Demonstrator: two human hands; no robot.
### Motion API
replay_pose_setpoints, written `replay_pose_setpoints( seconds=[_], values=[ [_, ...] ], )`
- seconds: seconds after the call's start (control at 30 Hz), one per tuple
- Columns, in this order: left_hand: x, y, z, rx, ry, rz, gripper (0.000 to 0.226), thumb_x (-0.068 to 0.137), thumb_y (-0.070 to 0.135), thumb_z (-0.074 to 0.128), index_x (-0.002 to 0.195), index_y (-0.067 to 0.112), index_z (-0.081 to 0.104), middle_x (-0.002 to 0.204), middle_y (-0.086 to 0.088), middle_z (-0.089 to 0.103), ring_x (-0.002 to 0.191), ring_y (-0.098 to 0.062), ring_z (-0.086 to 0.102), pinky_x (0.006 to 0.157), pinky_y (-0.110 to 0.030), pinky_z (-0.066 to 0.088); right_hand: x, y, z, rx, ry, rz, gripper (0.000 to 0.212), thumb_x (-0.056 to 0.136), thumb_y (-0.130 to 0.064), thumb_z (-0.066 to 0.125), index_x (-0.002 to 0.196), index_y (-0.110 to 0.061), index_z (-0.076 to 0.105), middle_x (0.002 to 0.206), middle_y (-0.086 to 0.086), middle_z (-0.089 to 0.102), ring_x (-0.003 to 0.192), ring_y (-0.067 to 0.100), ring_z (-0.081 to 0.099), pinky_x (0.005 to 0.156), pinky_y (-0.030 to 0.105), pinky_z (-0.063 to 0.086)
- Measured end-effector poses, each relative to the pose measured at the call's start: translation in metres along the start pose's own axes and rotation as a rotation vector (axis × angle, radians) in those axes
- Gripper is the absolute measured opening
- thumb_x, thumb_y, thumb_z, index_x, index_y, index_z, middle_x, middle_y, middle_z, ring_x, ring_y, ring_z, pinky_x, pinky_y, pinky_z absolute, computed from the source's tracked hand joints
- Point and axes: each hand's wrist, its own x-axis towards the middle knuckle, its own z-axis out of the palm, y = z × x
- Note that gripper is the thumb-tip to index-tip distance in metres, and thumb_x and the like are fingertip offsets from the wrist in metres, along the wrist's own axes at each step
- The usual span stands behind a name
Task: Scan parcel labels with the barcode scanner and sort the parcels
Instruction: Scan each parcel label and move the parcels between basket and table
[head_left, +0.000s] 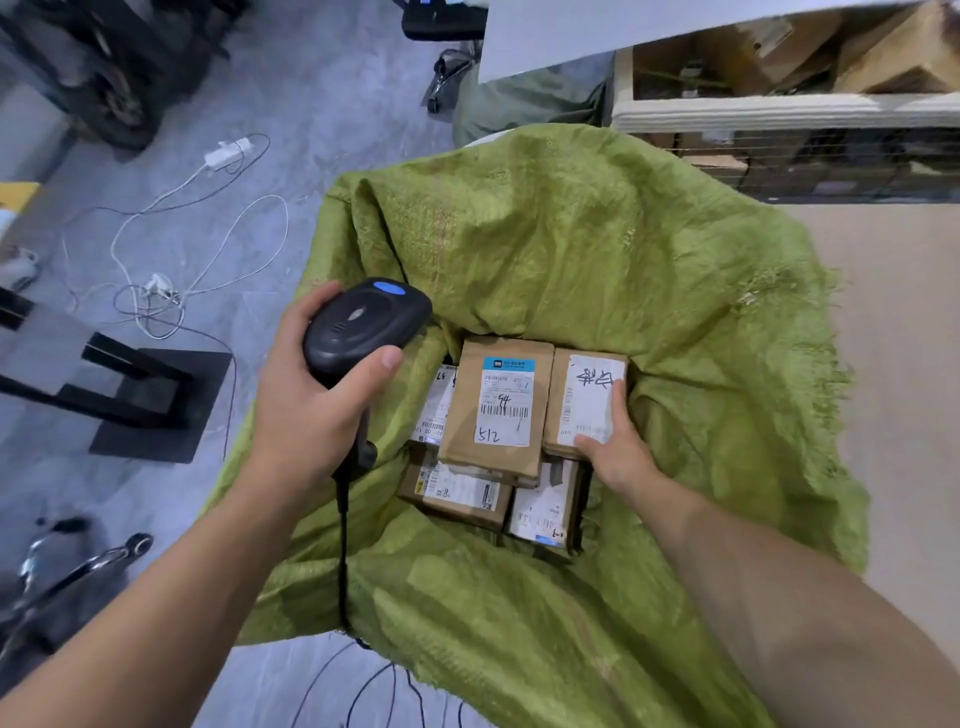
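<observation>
Right hand on parcel; scanner at left

**Fig. 1.** Single head-worn wide-angle view, looking steeply down from close above an open green woven sack. Left hand with barcode scanner and right hand gripping a parcel sit mid-frame; floor at left, shelving top right.

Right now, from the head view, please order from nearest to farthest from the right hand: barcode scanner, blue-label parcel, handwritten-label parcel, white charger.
1. The handwritten-label parcel, gripped by the right hand.
2. The blue-label parcel, just left of it.
3. The barcode scanner, in the left hand, farther left.
4. The white charger, on the floor, far upper left.
</observation>
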Motion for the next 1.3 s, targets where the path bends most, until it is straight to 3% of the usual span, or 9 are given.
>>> replay_pose_setpoints(
  seconds=[0.37,0.6,0.77,0.83,0.93,1.0,1.07,1.23,1.3],
  values=[
    [-0.011,-0.017,-0.007,0.029,0.033,-0.018,0.062,0.067,0.047,0.08,0.124,0.044,0.056,0.112,0.017,0.069,0.103,-0.037,0.068,0.095,-0.061,0.052,0.028,-0.006,0.009,-0.046,0.086,0.113,0.09,0.099,-0.021,0.063,0.158,-0.046,0.0,0.152,0.012,0.044,0.127,0.035,0.053,0.103,0.035,0.042],
    [-0.027,-0.007,-0.014,0.008,0.024,0.019,0.062,0.066,0.048,0.08,0.124,0.043,0.056,0.114,0.015,0.069,0.102,-0.037,0.069,0.094,-0.062,0.053,0.0,-0.022,0.011,-0.149,0.14,-0.01,0.077,0.099,-0.035,0.06,0.161,-0.034,0.013,0.167,0.014,0.011,0.149,0.033,0.026,0.118,0.035,0.025],
    [-0.05,0.006,-0.028,-0.013,0.009,0.081,0.067,0.064,0.05,0.078,0.125,0.041,0.055,0.114,0.014,0.069,0.102,-0.035,0.069,0.097,-0.056,0.053,-0.04,-0.031,0.015,-0.243,0.119,-0.099,0.067,0.102,-0.046,0.048,0.16,-0.029,0.018,0.169,0.009,0.005,0.155,0.027,0.006,0.123,0.04,0.014],
    [-0.062,0.01,-0.036,-0.015,0.0,0.12,0.069,0.063,0.052,0.077,0.127,0.039,0.054,0.117,0.012,0.068,0.105,-0.025,0.068,0.099,-0.047,0.053,-0.06,-0.037,0.015,-0.301,0.139,-0.16,0.064,0.104,-0.045,0.044,0.16,-0.024,0.021,0.168,0.009,0.008,0.155,0.026,0.005,0.124,0.043,0.014],
    [-0.08,0.021,-0.049,-0.019,-0.018,0.174,0.069,0.06,0.055,0.073,0.124,0.041,0.051,0.115,0.019,0.064,0.101,0.006,0.063,0.093,-0.018,0.049,-0.096,-0.049,0.009,-0.398,0.213,-0.255,0.059,0.104,-0.042,0.04,0.158,-0.022,0.026,0.168,0.008,0.013,0.153,0.027,0.008,0.123,0.046,0.017],
    [-0.094,0.029,-0.06,-0.053,-0.03,0.198,0.07,0.06,0.056,0.073,0.124,0.04,0.051,0.112,0.023,0.064,0.096,0.01,0.062,0.085,-0.011,0.047,-0.128,-0.059,0.001,-0.481,0.264,-0.31,0.059,0.105,-0.043,0.038,0.159,-0.025,0.023,0.168,0.006,0.01,0.154,0.027,0.004,0.123,0.051,0.014],
    [-0.112,0.036,-0.073,-0.083,-0.032,0.222,0.067,0.061,0.053,0.075,0.122,0.043,0.05,0.11,0.025,0.064,0.094,0.01,0.062,0.083,-0.01,0.046,-0.167,-0.068,-0.008,-0.562,0.341,-0.37,0.061,0.105,-0.047,0.035,0.16,-0.027,0.018,0.169,0.006,0.005,0.155,0.027,-0.002,0.124,0.054,0.01],
    [-0.173,0.045,-0.106,-0.149,-0.063,0.303,0.062,0.067,0.043,0.077,0.124,0.041,0.05,0.11,0.023,0.064,0.096,-0.004,0.064,0.09,-0.032,0.053,-0.277,-0.063,-0.025,-0.806,0.593,-0.449,0.066,0.103,-0.058,0.028,0.16,-0.033,0.009,0.169,0.006,0.001,0.155,0.03,-0.007,0.122,0.058,0.004],
    [-0.201,0.047,-0.116,-0.177,-0.114,0.339,0.062,0.068,0.043,0.076,0.125,0.04,0.05,0.111,0.024,0.063,0.096,0.001,0.063,0.092,-0.029,0.052,-0.325,-0.049,-0.031,-0.907,0.679,-0.439,0.067,0.102,-0.062,0.023,0.16,-0.035,0.005,0.169,0.006,-0.003,0.155,0.03,-0.01,0.121,0.06,0.0]
  ],
)
